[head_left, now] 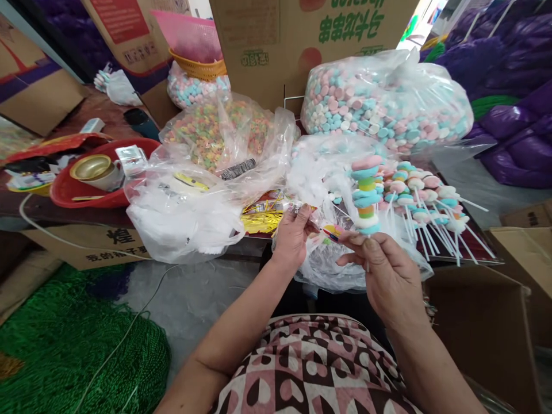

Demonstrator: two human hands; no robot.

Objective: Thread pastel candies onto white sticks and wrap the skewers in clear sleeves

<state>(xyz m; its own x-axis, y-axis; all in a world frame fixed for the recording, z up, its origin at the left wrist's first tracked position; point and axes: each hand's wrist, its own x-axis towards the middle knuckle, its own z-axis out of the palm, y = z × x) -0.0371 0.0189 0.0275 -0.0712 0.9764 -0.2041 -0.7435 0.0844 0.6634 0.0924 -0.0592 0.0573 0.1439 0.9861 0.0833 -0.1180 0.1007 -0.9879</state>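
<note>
My right hand is closed around the stick of a marshmallow skewer, held upright. Its stack is pink, blue, white, yellow-green and orange. My left hand is closed in a pinch on a small printed clear wrapper, which stretches toward the right fingers. Whether those fingers touch it too, I cannot tell. Beyond the left fingers lie yellow foil ties. Right of the held skewer, several finished marshmallow skewers lie in a pile, white sticks pointing toward me.
A big clear bag of marshmallows stands at the back right. Left of it sits a bag of gummy rings. A white plastic bag and a red basin are on the left. An open cardboard box stands at lower right.
</note>
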